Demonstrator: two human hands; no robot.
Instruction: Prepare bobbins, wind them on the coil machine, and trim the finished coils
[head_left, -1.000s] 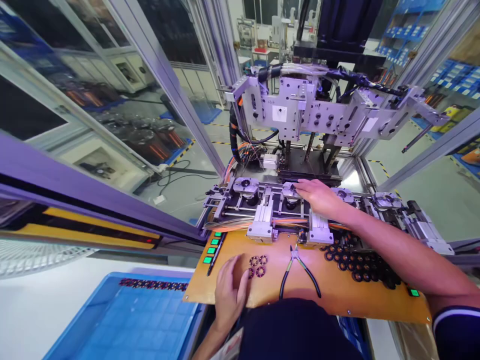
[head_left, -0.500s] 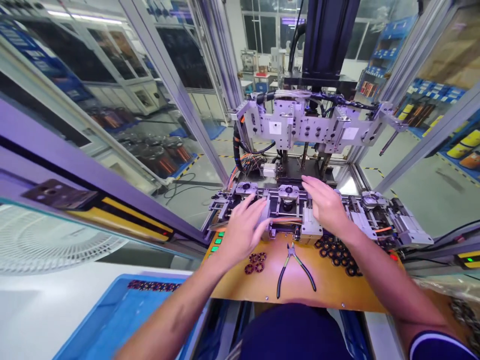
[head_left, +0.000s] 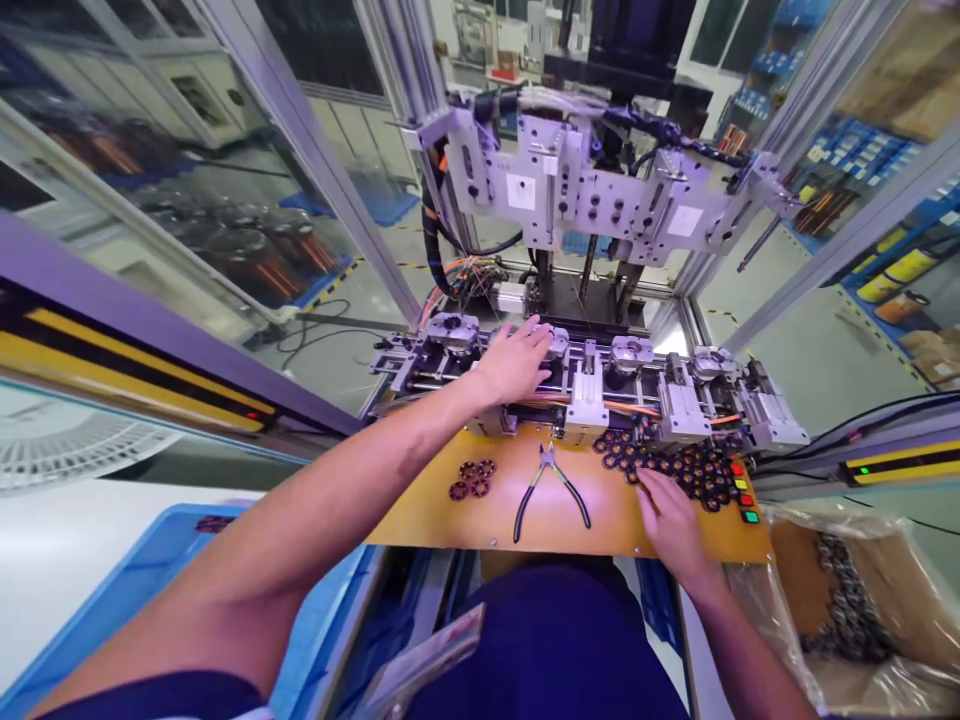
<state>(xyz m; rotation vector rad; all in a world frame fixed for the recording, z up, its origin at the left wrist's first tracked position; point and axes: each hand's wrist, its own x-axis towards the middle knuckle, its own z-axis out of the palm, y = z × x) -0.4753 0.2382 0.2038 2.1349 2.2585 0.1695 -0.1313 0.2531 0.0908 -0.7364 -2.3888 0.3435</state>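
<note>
My left hand (head_left: 516, 362) reaches forward over the machine's row of round fixtures (head_left: 631, 353), its fingers resting on the second fixture from the left; I cannot see anything in them. My right hand (head_left: 673, 518) lies palm down on the yellow-brown work board (head_left: 420, 510), fingertips at the near edge of a heap of dark wound ring cores (head_left: 679, 467). A few separate cores (head_left: 472, 478) lie on the board's left part. Black-handled cutting pliers (head_left: 550, 486) lie between my hands.
A metal head with cables (head_left: 592, 195) hangs above the fixtures. Coloured buttons (head_left: 742, 492) sit at the board's right end. A blue tray (head_left: 191, 560) is at the lower left. A plastic-lined box of more cores (head_left: 847, 600) stands at the right. Glass panels enclose the machine.
My right hand has pulled back from the fixtures to the core heap on the board. My left hand has moved further onto the second fixture. The view has tilted down and to the right.
</note>
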